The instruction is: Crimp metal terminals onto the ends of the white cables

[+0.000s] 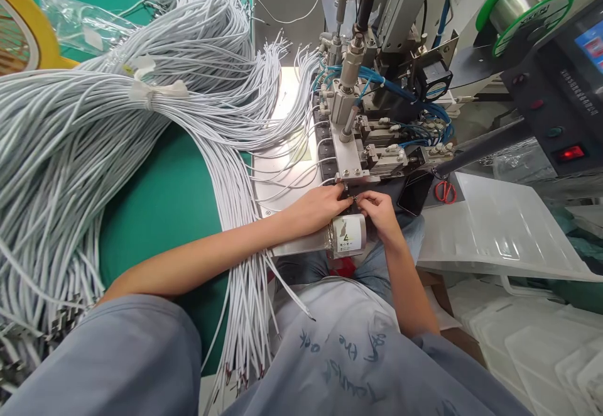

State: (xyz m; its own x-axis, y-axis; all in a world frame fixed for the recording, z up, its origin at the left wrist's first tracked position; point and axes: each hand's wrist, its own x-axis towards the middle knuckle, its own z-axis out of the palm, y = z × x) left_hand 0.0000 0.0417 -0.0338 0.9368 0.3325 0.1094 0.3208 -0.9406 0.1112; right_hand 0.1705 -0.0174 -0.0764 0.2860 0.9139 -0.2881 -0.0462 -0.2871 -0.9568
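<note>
A thin white wire [301, 180] runs sideways, its end pointing right into the small gap between both hands. The left hand [316, 207] and right hand [380, 210] pinch it with fingertips nearly closed, just under the machine [362, 120].

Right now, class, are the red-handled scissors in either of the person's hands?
No: the scissors lie beside the machine, while the left hand and right hand pinch a wire end.

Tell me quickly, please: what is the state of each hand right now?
Left hand: fingers curled, pinching a thin white wire at the machine fixture.
Right hand: fingers pinched at the same spot; what it grips cannot be told.
</note>
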